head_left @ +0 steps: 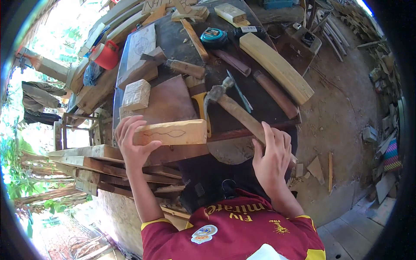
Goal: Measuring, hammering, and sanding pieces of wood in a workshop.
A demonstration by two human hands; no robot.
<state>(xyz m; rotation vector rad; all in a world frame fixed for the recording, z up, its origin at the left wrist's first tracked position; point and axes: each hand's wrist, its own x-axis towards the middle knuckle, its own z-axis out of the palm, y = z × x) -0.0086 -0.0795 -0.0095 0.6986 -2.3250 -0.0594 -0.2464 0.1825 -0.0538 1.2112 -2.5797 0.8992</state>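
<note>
My left hand [135, 141] is closed around one end of a pale wooden block [173, 132], whose top bears a drawn wavy, leaf-like outline. The block lies sideways above the near table edge. On the right, my right hand [274, 158] grips the wooden handle of a claw hammer [240, 113]. The hammer's metal head points up and to the left, over the dark table. Just left of the head is a yellow-handled tool [200, 102], partly hidden. A slim, pale blue pointed tool [239, 92] lies beyond the hammer handle.
Across the dark table [182, 45] are a teal tape measure [214, 36], a long pale beam [277, 67], a wooden-handled tool [186, 68] and a carved block [136, 94]. Stacked planks [93, 162] stand at left, near a red jug [105, 55]. Wood scraps [316, 170] lie on the right-hand floor.
</note>
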